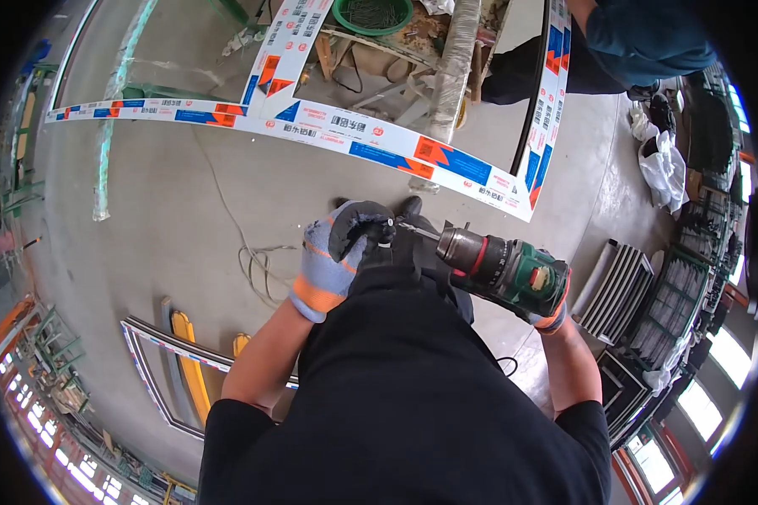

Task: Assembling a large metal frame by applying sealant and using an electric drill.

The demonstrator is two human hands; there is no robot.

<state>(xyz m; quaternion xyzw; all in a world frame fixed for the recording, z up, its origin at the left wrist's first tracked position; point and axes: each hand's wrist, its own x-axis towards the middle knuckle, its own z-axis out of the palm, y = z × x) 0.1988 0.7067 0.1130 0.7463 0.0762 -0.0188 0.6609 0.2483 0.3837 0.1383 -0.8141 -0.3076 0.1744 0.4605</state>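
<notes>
My right hand point(552, 318), in a glove, is wrapped round a green power drill point(514, 273) with a dark chuck and a red ring. Its thin bit point(419, 230) points left toward my other hand. My left hand point(349, 240), in a blue, orange and black glove, is closed, with its fingers curled together just beyond the bit's tip. A small shiny screw point(390, 223) shows at those fingertips; most of it is hidden. Both hands are in front of my body, on the near side of a window frame point(379, 154) covered in printed white, blue and orange film.
A green bowl point(370, 25) of small metal pieces stands on a cluttered workbench point(421, 52). Another person point(640, 46) is at the far right. A cable point(248, 252) lies on the floor at left, near another frame point(156, 370). Stacked slatted panels point(615, 290) stand at right.
</notes>
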